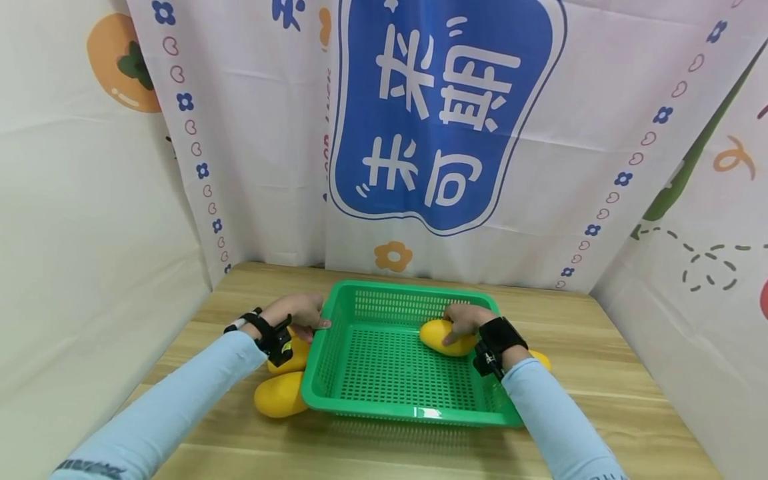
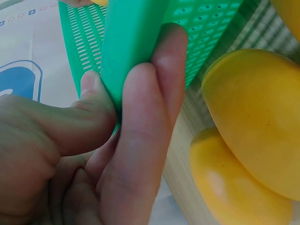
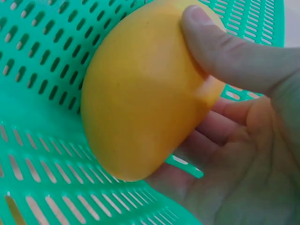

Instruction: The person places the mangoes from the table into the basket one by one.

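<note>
The right hand (image 1: 465,319) grips a yellow mango (image 3: 140,93), thumb and curled fingers around it, low inside the green basket (image 1: 414,413). The left hand (image 1: 294,313) pinches the basket's rim (steadying it). Lower the mango onto the mesh before releasing. Two more mangoes (image 1: 281,393) lie on the surface (image 1: 600,373) just beside the basket.

The basket (image 1: 390,400) is bright green with slotted holes, and the mangoes (image 1: 279,395) are plain yellow. The sleeves (image 1: 174,407) are pale blue, the table (image 1: 600,400) light wood grain. The white curtain (image 1: 252,133) carries a blue panel with white characters, small flowers and hearts.
</note>
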`<act>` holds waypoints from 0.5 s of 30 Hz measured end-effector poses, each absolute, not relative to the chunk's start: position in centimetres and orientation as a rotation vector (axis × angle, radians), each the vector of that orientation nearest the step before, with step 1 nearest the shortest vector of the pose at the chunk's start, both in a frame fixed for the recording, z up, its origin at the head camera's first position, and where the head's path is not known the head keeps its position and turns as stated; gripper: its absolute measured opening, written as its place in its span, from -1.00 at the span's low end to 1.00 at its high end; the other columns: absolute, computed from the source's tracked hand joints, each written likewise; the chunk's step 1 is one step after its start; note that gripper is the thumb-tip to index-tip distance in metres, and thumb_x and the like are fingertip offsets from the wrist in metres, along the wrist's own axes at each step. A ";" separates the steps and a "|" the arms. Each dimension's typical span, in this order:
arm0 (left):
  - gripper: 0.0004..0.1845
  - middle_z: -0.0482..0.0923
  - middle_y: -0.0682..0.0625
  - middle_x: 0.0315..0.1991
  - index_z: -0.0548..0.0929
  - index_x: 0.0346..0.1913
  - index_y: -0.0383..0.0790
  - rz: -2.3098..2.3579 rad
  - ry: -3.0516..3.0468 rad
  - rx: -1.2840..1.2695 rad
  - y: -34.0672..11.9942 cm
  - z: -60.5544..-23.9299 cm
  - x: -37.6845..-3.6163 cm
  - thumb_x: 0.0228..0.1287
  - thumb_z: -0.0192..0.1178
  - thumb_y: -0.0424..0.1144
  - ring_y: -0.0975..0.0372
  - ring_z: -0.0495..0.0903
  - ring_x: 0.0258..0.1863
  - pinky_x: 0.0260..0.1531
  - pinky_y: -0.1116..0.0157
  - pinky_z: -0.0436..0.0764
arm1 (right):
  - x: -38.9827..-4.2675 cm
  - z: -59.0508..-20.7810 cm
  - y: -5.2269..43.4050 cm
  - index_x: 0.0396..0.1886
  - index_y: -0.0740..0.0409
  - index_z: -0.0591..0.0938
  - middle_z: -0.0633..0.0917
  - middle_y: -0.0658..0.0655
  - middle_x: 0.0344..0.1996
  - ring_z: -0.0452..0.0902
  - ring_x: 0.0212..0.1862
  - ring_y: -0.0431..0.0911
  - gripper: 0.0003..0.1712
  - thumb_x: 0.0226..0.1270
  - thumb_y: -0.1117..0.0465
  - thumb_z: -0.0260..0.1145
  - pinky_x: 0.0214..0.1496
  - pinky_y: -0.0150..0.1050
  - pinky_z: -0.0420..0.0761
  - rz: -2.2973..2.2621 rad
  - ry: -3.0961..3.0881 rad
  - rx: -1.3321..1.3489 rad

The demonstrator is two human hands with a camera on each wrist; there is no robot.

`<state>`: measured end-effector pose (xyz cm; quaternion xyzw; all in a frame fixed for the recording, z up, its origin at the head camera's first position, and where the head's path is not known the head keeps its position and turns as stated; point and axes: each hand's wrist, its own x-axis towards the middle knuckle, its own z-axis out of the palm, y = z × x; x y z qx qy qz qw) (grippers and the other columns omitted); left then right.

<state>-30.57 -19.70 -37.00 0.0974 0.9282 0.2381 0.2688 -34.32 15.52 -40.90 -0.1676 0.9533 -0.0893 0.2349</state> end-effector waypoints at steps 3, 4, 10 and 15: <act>-0.76 0.49 0.01 -0.61 0.64 -0.32 -0.30 0.641 2.502 0.266 -19.7 -36.9 -30.6 0.50 0.11 -0.24 0.34 0.51 -0.71 -0.63 0.50 0.59 | -34.4 -40.7 15.7 0.21 0.28 0.56 0.63 0.22 0.08 0.55 -0.01 -0.01 -0.37 0.25 0.05 0.48 -0.02 -0.10 0.64 -0.237 2.629 -0.477; -0.76 0.49 0.01 -0.61 0.64 -0.33 -0.30 0.641 2.503 0.267 -19.7 -36.9 -30.6 0.50 0.11 -0.24 0.34 0.51 -0.71 -0.63 0.50 0.59 | -34.4 -40.6 15.8 0.18 0.27 0.59 0.65 0.21 0.06 0.57 -0.03 -0.01 -0.41 0.26 0.05 0.47 -0.03 -0.12 0.64 -0.237 2.634 -0.486; -0.76 0.48 0.01 -0.62 0.64 -0.32 -0.30 0.639 2.512 0.268 -19.7 -36.8 -30.4 0.50 0.12 -0.24 0.34 0.51 -0.71 -0.62 0.49 0.59 | -34.3 -40.2 16.0 0.17 0.29 0.62 0.65 0.24 0.11 0.61 0.05 0.03 -0.46 0.29 0.07 0.44 0.01 -0.13 0.68 -0.268 2.660 -0.498; -0.79 0.52 0.00 -0.60 0.63 -0.26 -0.32 0.668 2.494 0.261 -19.6 -36.9 -30.3 0.51 0.10 -0.26 0.34 0.51 -0.71 -0.62 0.49 0.60 | -34.0 -39.7 16.2 0.16 0.29 0.62 0.64 0.27 0.12 0.59 0.12 0.12 -0.49 0.31 0.10 0.42 0.08 -0.06 0.66 -0.285 2.682 -0.509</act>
